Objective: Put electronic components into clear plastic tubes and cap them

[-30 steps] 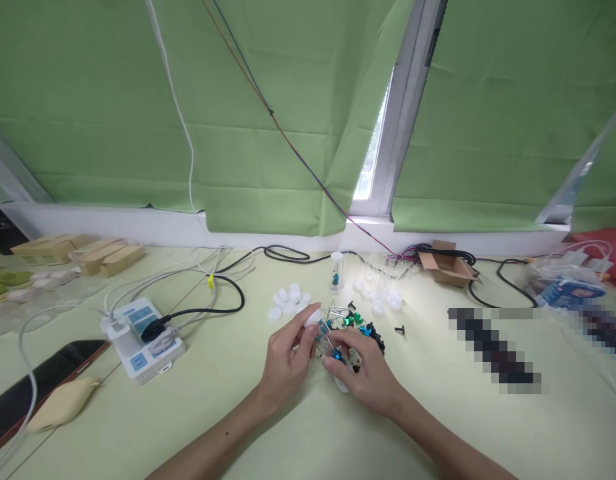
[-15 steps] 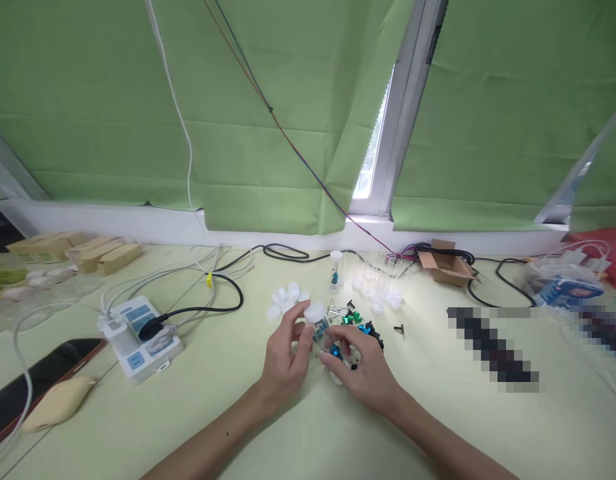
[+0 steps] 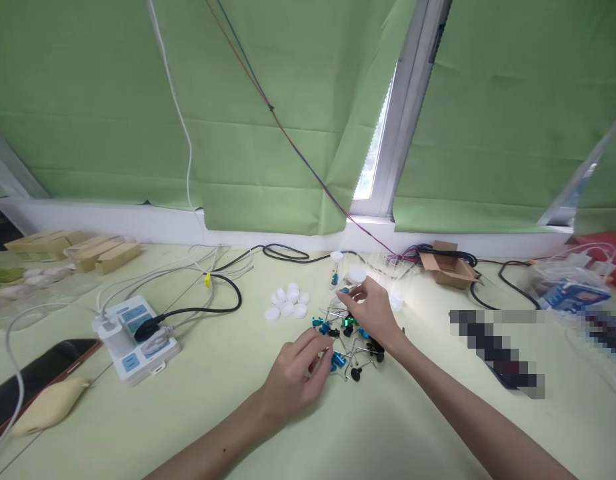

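My right hand grips a clear tube with a white cap, beside another capped clear tube that stands upright with a blue part inside. Much of the held tube is hidden by my fingers; a bit of blue shows at them. My left hand is closed in a pinch at the near left edge of a pile of small metal parts with thin shafts and blue, green and black pieces. What its fingertips hold, if anything, is too small to make out. Several loose white caps lie left of the tubes.
A power strip with plugs and cables sits to the left, near a dark phone and a beige oval object. An open cardboard box stands at the back right. Black cable runs along the window ledge.
My right hand has carried the capped tube away from me to the back, beside the standing tube. My left hand has let go of it and come down nearer to the pile, which shows more.
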{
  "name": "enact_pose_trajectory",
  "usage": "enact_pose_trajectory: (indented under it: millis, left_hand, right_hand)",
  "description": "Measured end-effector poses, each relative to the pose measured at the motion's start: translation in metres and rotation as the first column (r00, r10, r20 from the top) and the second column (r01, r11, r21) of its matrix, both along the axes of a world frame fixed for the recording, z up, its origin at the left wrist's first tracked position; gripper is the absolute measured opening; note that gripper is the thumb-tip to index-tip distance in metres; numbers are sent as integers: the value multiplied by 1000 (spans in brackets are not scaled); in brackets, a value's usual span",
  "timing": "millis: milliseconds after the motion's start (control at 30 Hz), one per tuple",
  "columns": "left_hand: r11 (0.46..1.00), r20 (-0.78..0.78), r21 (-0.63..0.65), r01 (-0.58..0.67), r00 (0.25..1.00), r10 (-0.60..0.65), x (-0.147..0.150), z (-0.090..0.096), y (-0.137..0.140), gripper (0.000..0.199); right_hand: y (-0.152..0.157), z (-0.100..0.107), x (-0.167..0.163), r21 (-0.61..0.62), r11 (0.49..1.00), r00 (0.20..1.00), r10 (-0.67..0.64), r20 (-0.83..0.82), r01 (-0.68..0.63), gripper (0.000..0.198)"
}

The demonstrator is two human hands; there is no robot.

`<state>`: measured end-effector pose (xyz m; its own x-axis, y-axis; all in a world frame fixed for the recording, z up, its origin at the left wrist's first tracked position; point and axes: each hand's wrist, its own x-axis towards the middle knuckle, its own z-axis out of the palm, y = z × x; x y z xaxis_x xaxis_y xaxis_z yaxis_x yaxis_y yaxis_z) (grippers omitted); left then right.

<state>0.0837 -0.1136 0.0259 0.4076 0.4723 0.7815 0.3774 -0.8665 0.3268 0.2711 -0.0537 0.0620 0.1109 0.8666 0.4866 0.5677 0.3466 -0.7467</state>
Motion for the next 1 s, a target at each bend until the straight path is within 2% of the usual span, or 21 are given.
enact_pose_trajectory:
  millis: [100, 300, 433, 633, 1000]
  left_hand:
    - [1000, -3, -10, 9, 1000, -9, 1, -2, 0, 20]
    - [999, -24, -46, 7, 1000, -8, 0, -4, 0, 19]
    - [999, -42, -43, 2, 999, -4, 1, -4, -1, 19]
    - [998, -69, -59, -8, 998, 4, 1, -3, -3, 16]
    - [995, -83, -98, -8, 997, 0, 0, -5, -1, 15]
  right_hand:
    - [19, -8, -4, -12, 1000, 1000, -1, 16, 1, 18]
    - [44, -27, -15, 9, 994, 986, 105, 132, -107, 15]
    - [52, -34, -20, 5, 992, 986, 121, 115, -122, 16]
    - [55, -35, -21, 27, 995, 985, 94, 143, -99, 15]
    - [55, -27, -23, -37, 999, 932, -8, 361, 23, 13]
